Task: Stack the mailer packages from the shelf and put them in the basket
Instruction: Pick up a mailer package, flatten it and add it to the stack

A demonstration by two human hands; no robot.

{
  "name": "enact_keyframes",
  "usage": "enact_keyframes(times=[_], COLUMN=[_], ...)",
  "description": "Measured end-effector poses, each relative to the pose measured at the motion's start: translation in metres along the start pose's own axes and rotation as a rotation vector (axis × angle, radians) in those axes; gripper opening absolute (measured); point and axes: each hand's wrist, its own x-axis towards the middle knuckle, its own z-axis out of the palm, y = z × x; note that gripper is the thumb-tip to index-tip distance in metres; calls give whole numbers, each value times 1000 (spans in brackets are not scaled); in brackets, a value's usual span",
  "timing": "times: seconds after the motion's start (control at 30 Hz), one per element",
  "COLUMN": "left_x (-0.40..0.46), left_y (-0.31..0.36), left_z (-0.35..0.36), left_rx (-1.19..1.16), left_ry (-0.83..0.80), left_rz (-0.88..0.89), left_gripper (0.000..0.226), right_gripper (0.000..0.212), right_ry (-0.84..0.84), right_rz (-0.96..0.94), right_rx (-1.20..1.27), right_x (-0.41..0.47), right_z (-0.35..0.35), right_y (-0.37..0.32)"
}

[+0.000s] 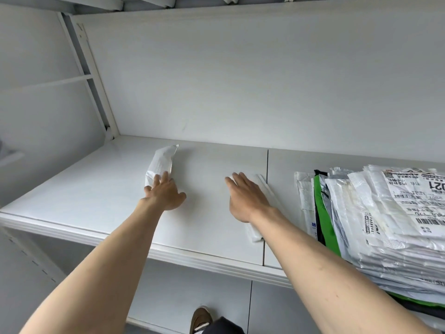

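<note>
Two loose mailers (161, 162) (263, 189), one stack (390, 225), two hands (166, 195) (245, 198)

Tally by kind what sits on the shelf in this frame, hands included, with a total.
Loose white plastic mailer packages: 2, a crumpled one and a flat one
Tall stack of white and green mailer packages: 1, too layered to count
Bare hands: 2, left hand and right hand
Total: 5

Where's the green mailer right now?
Head view, right side of the shelf: the green mailer sits in the big stack of packages, right of the right hand.
</note>
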Motion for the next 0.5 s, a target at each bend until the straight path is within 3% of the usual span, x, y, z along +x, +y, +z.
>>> enact_keyframes(times=[0.17, 0.3, 0.4, 0.5], left_x=[-20, -56, -74, -75], left_y=[10, 29, 43, 45], left_z=[-4, -13, -24, -38], left_rx=[70, 90, -132, -203], left_ry=[1, -95, -115, 169], left_rz=[85, 194, 268, 282], left_gripper=[38, 30, 27, 29], right_gripper=[53, 49, 50, 45], right_ry=[-12, -17, -22, -14], right_rz=[-8, 20, 60, 106], right_rx=[30, 56, 113, 173], right_x=[2, -3, -10, -17], right_z=[-5, -11, -13, -14], right_y=[-12, -13, -11, -6])
